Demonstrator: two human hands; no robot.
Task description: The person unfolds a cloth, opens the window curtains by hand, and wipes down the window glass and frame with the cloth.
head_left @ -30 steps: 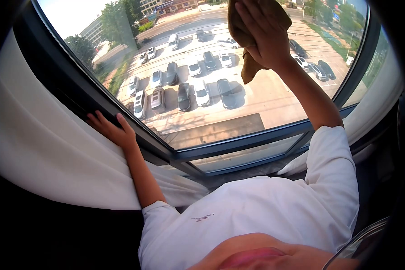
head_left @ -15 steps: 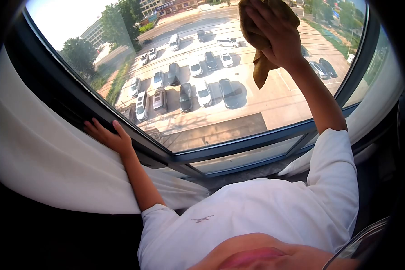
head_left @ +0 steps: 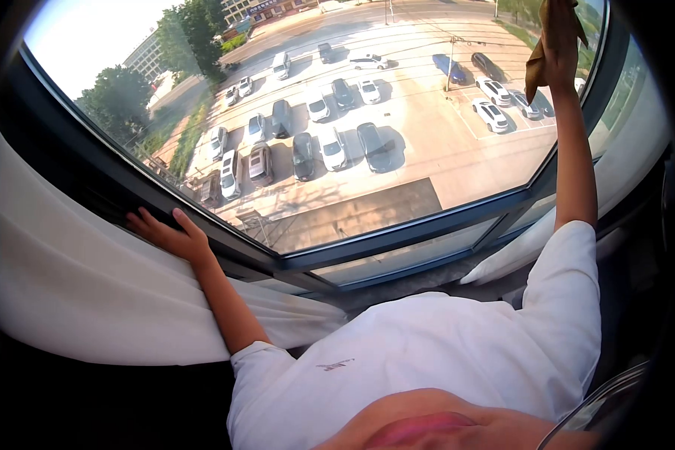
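My right hand (head_left: 559,56) is raised to the upper right of the window pane (head_left: 487,169), holding a brownish-yellow cloth (head_left: 535,72) against the glass. Part of the cloth hangs below the fingers, and its top is cut off by the view's edge. On the left, my left hand (head_left: 171,234) rests with fingers spread on the dark window frame (head_left: 236,238), beside a white curtain (head_left: 75,255). Nothing shows in that hand.
A second white curtain (head_left: 529,244) hangs at the right, behind my right arm. The lower frame bar (head_left: 397,241) crosses under the big pane, with a grey sill (head_left: 397,296) beneath. Outside, far below, several parked cars (head_left: 334,148) stand in a lot.
My right hand has moved right with the cloth, from the upper middle of the glass to near the right frame. The view has shifted slightly; my left hand stays on the frame.
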